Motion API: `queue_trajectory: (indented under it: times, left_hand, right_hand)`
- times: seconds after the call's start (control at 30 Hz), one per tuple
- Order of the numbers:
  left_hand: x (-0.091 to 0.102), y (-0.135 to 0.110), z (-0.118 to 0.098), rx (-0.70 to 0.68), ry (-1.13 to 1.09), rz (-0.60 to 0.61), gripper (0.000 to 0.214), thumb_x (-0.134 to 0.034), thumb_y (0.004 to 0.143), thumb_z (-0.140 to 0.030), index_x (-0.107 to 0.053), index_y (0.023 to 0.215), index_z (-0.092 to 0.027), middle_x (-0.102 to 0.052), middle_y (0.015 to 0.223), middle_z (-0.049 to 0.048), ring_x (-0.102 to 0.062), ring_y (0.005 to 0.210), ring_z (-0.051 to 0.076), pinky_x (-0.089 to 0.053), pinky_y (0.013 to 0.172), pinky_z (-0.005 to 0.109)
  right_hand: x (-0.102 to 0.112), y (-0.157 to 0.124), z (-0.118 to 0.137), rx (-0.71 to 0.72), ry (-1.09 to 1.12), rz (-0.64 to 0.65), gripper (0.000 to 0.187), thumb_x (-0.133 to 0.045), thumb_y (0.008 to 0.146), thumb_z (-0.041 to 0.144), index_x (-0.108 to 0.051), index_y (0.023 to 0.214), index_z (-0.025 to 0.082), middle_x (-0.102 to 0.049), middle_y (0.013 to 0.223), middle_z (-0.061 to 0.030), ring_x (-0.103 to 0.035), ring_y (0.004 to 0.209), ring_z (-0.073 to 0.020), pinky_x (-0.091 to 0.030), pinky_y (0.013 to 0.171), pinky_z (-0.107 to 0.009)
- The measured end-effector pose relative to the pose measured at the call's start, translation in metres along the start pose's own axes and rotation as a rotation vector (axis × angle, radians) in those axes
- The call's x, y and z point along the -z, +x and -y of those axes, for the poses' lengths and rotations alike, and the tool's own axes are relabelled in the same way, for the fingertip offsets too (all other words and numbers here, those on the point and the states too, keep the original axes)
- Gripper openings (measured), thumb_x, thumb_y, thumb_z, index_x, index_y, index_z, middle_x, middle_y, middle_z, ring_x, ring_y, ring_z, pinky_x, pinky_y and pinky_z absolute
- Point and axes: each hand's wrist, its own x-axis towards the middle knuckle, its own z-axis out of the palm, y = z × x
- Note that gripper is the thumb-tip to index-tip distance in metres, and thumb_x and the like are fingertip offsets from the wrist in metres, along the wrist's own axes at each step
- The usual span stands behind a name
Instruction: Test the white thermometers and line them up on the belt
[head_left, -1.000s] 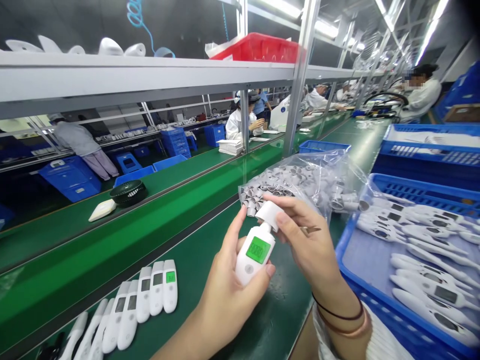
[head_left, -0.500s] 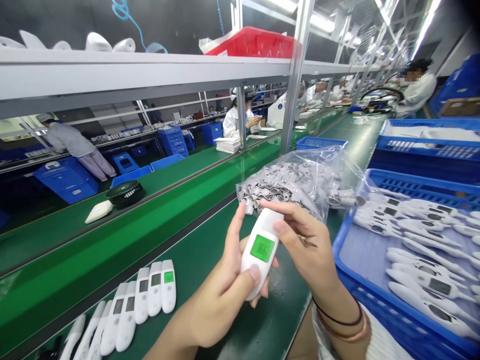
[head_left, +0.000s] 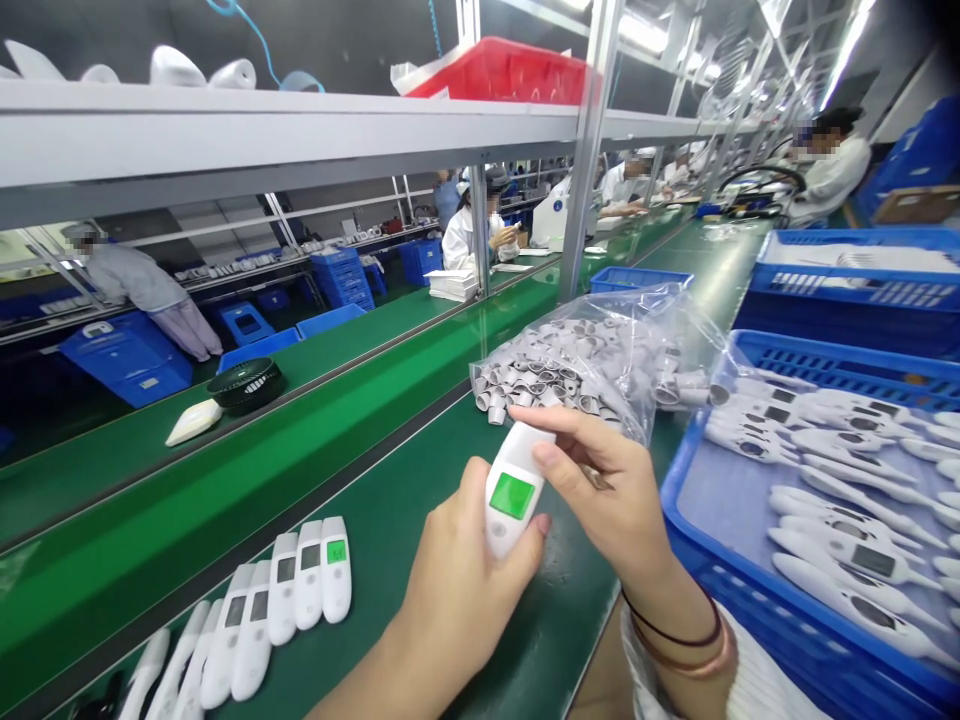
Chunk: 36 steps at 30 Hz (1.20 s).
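My left hand (head_left: 459, 575) is wrapped around the lower body of a white digital thermometer (head_left: 517, 465), its thumb along the right edge. The thermometer tilts upright with its lit green screen facing me; no digits are readable on it. My right hand (head_left: 611, 490) grips the upper end between thumb and fingers. Beyond the hands lies a clear plastic bag (head_left: 637, 330) full of small grey-white caps (head_left: 525, 375). To the left, several similar white thermometers (head_left: 285, 590) stand in a row on the green bench, one with its screen lit green.
Right of my hands is a blue crate (head_left: 694, 480) of white thermometers, with another blue crate (head_left: 847, 280) behind it. A green conveyor (head_left: 360, 400) runs along the left, carrying a black basket (head_left: 246, 385). Overhead is a shelf (head_left: 300, 135) with a red bin (head_left: 502, 75). Several co-workers sit farther off.
My left thumb has moved off the thermometer's button to its right edge, and the left fingers have closed around it. The screen's digits no longer show. The right hand has shifted slightly left.
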Motion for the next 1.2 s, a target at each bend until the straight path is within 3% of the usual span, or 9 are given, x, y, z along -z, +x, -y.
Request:
queue_trajectory:
  times: [0.33, 0.63, 0.73, 0.83, 0.93, 1.03, 1.13, 1.2]
  left_hand:
    - [0.002, -0.002, 0.001, -0.041, 0.028, -0.005, 0.021, -0.058, 0.092, -0.036, -0.046, 0.081, -0.023, -0.052, 0.070, -0.0041, -0.047, 0.059, 0.014, -0.029, 0.055, 0.026]
    - [-0.001, 0.000, 0.000, -0.012, 0.027, -0.027, 0.026, -0.057, 0.092, -0.036, -0.038, 0.078, -0.025, -0.047, 0.067, -0.0057, -0.044, 0.056, 0.013, -0.027, 0.054, 0.026]
    - [0.000, 0.001, 0.001, -0.030, 0.051, -0.018, 0.025, -0.056, 0.093, -0.035, -0.038, 0.078, -0.025, -0.046, 0.070, -0.0053, -0.044, 0.058, 0.014, -0.028, 0.055, 0.027]
    - [0.004, 0.001, 0.003, -0.052, 0.070, -0.053, 0.024, -0.058, 0.093, -0.035, -0.040, 0.082, -0.025, -0.046, 0.075, -0.0045, -0.046, 0.062, 0.014, -0.031, 0.057, 0.028]
    - [0.010, 0.002, 0.005, -0.035, -0.109, -0.036, 0.023, -0.062, 0.092, -0.035, -0.043, 0.099, -0.025, -0.050, 0.085, -0.0040, -0.051, 0.067, 0.014, -0.041, 0.061, 0.027]
    - [0.014, 0.005, 0.009, -0.089, -0.452, 0.054, 0.026, -0.061, 0.093, -0.044, -0.048, 0.101, -0.023, -0.053, 0.088, -0.0023, -0.055, 0.067, 0.012, -0.050, 0.062, 0.027]
    - [0.016, 0.009, 0.014, -0.090, -0.662, 0.136, 0.042, -0.049, 0.098, -0.056, -0.059, 0.098, -0.015, -0.057, 0.070, -0.0010, -0.055, 0.051, 0.011, -0.047, 0.049, 0.024]
    - [0.015, 0.010, 0.015, -0.077, -0.718, 0.137, 0.045, -0.047, 0.101, -0.055, -0.062, 0.102, -0.012, -0.060, 0.067, 0.0005, -0.056, 0.048, 0.012, -0.046, 0.047, 0.023]
  right_hand:
    - [0.000, 0.000, -0.001, -0.045, -0.029, 0.014, 0.026, -0.067, 0.094, 0.043, -0.078, 0.106, 0.023, -0.075, 0.084, -0.0039, -0.065, 0.062, -0.0139, -0.054, 0.051, -0.024]
    - [-0.001, 0.002, -0.001, -0.049, 0.030, 0.038, 0.023, -0.068, 0.094, 0.041, -0.077, 0.106, 0.025, -0.074, 0.084, -0.0027, -0.065, 0.066, -0.0134, -0.053, 0.053, -0.023]
    - [0.001, 0.002, -0.002, -0.069, 0.007, 0.036, 0.029, -0.068, 0.093, 0.048, -0.075, 0.107, 0.023, -0.070, 0.081, -0.0026, -0.059, 0.058, -0.0117, -0.045, 0.046, -0.023]
    - [0.006, -0.001, -0.007, -0.083, 0.015, 0.012, 0.052, -0.069, 0.086, 0.062, -0.066, 0.119, 0.022, -0.064, 0.084, -0.0009, -0.044, 0.050, -0.0075, -0.033, 0.042, -0.023]
    - [0.013, -0.004, -0.014, -0.121, 0.059, 0.014, 0.054, -0.051, 0.094, 0.070, -0.059, 0.118, 0.021, -0.060, 0.083, 0.0002, -0.037, 0.049, -0.0074, -0.032, 0.046, -0.024]
    - [0.016, -0.006, -0.012, -0.116, -0.071, -0.029, 0.033, -0.048, 0.103, 0.051, -0.061, 0.103, 0.022, -0.059, 0.078, 0.0001, -0.048, 0.058, -0.0106, -0.038, 0.052, -0.024]
    - [0.015, -0.009, -0.003, 0.058, -0.257, 0.016, 0.028, -0.054, 0.103, 0.037, -0.062, 0.081, 0.021, -0.061, 0.075, -0.0014, -0.058, 0.070, -0.0139, -0.043, 0.061, -0.025]
    - [0.013, -0.011, 0.004, 0.178, -0.350, 0.056, 0.029, -0.055, 0.102, 0.030, -0.060, 0.075, 0.020, -0.061, 0.070, 0.0001, -0.058, 0.066, -0.0128, -0.043, 0.061, -0.025]
